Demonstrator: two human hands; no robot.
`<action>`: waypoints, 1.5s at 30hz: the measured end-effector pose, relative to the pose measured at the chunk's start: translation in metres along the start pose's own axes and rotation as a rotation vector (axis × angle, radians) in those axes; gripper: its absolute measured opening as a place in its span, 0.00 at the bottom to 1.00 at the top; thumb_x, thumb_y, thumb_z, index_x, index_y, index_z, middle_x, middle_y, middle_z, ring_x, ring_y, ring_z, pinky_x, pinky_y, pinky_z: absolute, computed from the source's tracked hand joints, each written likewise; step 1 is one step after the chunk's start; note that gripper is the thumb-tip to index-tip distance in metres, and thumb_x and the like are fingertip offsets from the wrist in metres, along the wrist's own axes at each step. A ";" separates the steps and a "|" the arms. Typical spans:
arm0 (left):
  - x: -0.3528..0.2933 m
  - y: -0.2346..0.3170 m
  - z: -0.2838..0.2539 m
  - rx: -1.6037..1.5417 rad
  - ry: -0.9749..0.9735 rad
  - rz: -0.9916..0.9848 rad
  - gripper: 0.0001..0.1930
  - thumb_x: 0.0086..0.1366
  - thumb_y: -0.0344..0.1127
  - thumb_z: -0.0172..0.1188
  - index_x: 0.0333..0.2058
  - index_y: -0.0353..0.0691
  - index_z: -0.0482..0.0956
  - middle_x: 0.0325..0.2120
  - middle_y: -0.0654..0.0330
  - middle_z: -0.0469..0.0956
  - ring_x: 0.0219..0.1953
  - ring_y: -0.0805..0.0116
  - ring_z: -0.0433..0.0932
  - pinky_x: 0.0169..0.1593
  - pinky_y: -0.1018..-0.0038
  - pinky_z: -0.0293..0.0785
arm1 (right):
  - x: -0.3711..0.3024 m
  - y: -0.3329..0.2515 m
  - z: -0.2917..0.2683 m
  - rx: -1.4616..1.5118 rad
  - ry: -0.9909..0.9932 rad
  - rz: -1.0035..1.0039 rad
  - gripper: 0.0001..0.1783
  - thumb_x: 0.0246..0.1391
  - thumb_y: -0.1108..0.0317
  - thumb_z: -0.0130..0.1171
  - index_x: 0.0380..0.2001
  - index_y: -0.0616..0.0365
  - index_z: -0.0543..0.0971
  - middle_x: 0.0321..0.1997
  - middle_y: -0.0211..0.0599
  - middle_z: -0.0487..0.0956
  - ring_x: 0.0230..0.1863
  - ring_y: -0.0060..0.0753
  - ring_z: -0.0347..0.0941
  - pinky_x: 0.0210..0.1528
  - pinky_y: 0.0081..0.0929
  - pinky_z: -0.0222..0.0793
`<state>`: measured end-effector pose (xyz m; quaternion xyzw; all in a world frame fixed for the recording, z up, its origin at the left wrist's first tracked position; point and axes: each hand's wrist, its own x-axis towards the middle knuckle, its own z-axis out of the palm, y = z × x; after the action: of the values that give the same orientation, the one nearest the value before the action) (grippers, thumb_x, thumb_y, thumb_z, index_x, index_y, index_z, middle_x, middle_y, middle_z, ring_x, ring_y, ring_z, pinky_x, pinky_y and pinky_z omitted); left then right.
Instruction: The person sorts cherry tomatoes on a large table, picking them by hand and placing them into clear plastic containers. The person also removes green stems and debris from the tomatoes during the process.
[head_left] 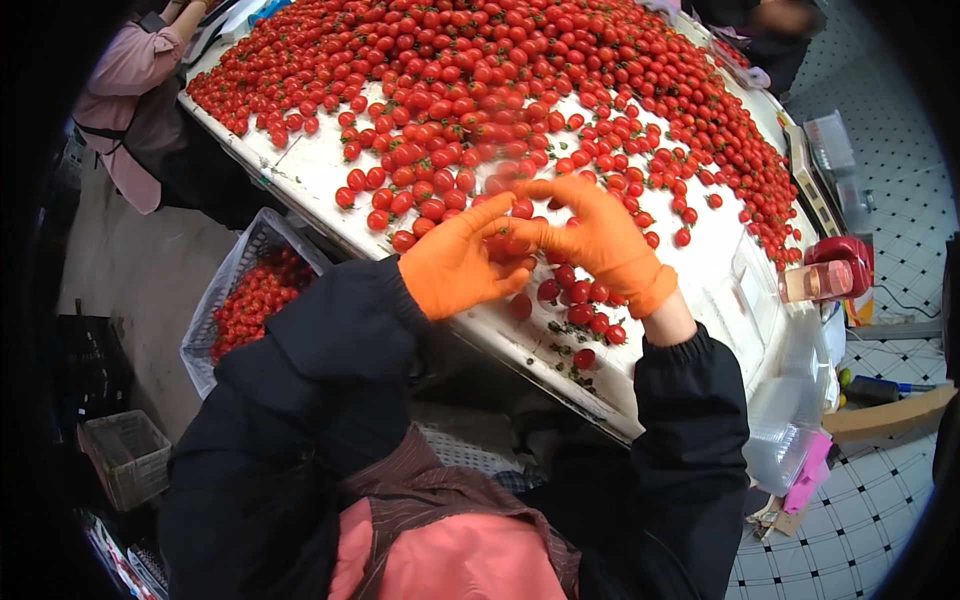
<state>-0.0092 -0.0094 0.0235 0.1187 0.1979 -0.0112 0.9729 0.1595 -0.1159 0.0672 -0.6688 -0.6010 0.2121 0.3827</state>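
Both my hands wear orange gloves and meet above the near edge of a white table covered in cherry tomatoes. My left hand point(462, 262) is curled, palm turned inward, around cherry tomatoes point(503, 246) that show partly between its fingers. From the right reaches my right hand point(600, 238), its forefinger and thumb stretched toward the left fingers with a gap between them. Red blurred streaks point(500, 125) show just beyond the hands. Loose cherry tomatoes point(580, 313) and green stem bits point(575, 375) lie below my right hand.
A large heap of cherry tomatoes point(520, 50) spreads over the far table point(700, 275). Left of it stands a lined crate point(205, 330) of tomatoes. Clear plastic boxes point(785, 425) and a jar point(815, 281) are at right. A co-worker point(150, 110) stands far left.
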 end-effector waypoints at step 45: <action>-0.057 0.046 -0.020 2.449 0.221 0.773 0.27 0.56 0.38 0.64 0.55 0.44 0.70 0.58 0.48 0.64 0.61 0.49 0.61 0.60 0.63 0.61 | -0.119 0.006 0.014 -0.685 0.039 0.007 0.31 0.47 0.52 0.62 0.54 0.51 0.71 0.59 0.44 0.67 0.61 0.49 0.59 0.61 0.47 0.52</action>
<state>-0.0656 0.0387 0.0384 0.9789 0.0909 0.1062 0.1494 0.1305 -0.2276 0.0334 -0.7644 -0.6277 -0.0137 0.1465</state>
